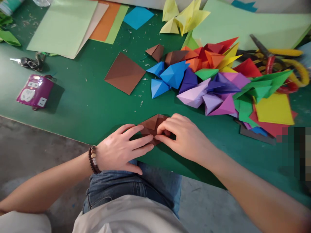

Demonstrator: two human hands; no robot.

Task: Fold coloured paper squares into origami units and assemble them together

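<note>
Both hands closed over a folded piece of brown origami paper (pixel 151 123)

The left hand (pixel 123 149) lies flat with fingers together, pressing the paper's near side; the right hand (pixel 184 137) grips its other side with curled fingers. The paper sits on a green table top (pixel 73 119). Beyond the paper lie a flat brown paper square (pixel 124 73) and, to the right, a heap of multicoloured origami shapes (pixel 206 77).

Head-worn view from above lap (pixel 131 187), facing forward and down, close over hands (pixel 184 139) at green worktable (pixel 80 119)
</note>
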